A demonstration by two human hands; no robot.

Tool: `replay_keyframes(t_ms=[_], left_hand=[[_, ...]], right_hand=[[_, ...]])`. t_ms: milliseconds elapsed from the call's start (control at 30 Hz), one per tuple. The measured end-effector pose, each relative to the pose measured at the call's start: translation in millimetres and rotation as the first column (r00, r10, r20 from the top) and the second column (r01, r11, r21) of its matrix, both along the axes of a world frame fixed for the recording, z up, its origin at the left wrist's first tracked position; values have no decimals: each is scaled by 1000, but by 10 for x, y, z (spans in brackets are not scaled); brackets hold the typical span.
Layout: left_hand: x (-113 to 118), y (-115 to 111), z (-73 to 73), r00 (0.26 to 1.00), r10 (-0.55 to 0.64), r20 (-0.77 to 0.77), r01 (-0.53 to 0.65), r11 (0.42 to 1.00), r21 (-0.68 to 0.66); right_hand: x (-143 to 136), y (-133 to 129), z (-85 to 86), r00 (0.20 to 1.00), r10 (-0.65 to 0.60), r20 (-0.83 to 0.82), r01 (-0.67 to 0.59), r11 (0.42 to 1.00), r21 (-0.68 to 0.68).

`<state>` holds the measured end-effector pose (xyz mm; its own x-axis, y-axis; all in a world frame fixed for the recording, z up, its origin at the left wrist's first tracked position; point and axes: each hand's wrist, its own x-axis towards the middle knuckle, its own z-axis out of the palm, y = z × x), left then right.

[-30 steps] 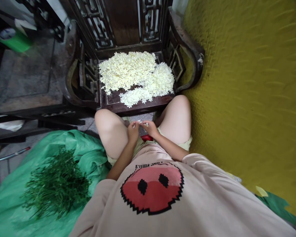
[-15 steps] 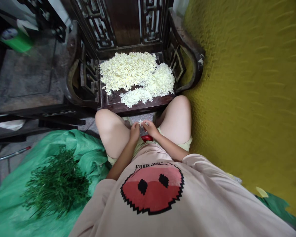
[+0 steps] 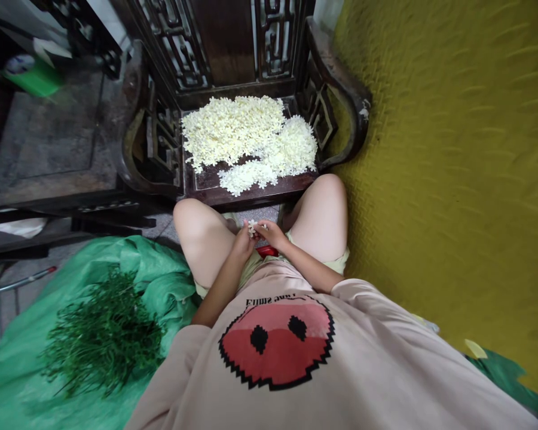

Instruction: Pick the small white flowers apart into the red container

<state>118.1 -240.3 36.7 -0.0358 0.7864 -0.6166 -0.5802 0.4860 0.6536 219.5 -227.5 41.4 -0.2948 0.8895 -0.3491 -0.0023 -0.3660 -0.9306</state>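
Between my knees, my left hand [image 3: 244,240] and my right hand [image 3: 272,233] nearly meet. Small white flowers [image 3: 251,227] show at the fingertips of my left hand, and the fingers of my right hand are closed against them, with another bit of white beside its knuckles. Beyond my knees, a wide heap of cream-white flowers [image 3: 233,128] covers much of the dark wooden chair seat [image 3: 206,181]. A whiter heap [image 3: 293,146] adjoins it at the right and front. Something red [image 3: 268,251] lies below my hands in my lap.
Curved chair arms [image 3: 132,128] flank the seat. At left are a dark wooden table [image 3: 49,143] with a green container [image 3: 38,76], and a green sheet [image 3: 161,263] bearing a pile of thin green stems [image 3: 107,331]. A yellow textured surface [image 3: 452,167] fills the right side.
My left hand has turned slightly and shifted a little left, with more white flowers visible at its fingertips. My right hand has moved slightly left with it. The flower heaps look the same.
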Motion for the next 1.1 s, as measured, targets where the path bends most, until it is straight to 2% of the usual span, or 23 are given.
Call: replay_keyframes(t_ms=[200, 300, 433, 533, 733, 933, 1100], left_hand=[[-42, -11, 41, 995, 97, -28, -96, 995, 36], [-70, -22, 75, 978, 121, -167, -102, 988, 118], [-85, -57, 166, 848, 155, -506, -10, 961, 278], [-62, -81, 225, 776, 110, -621, 103, 949, 297], [-39, -64, 166, 740, 18, -672, 191, 953, 236], [-58, -41, 100, 781, -44, -623, 222, 952, 211], [-52, -56, 152, 756, -39, -654, 220, 955, 198]], right_hand=[[48, 17, 5, 997, -16, 80, 12, 999, 48], [63, 21, 9, 995, -24, 94, 18, 998, 62], [72, 27, 26, 994, -37, 100, 30, 997, 74], [71, 31, 27, 999, -33, 41, 30, 998, 59], [65, 26, 41, 979, -85, -187, 77, 996, -52], [67, 44, 13, 976, -130, -173, 116, 989, -90], [47, 46, -68, 963, -130, -235, 106, 988, -112]])
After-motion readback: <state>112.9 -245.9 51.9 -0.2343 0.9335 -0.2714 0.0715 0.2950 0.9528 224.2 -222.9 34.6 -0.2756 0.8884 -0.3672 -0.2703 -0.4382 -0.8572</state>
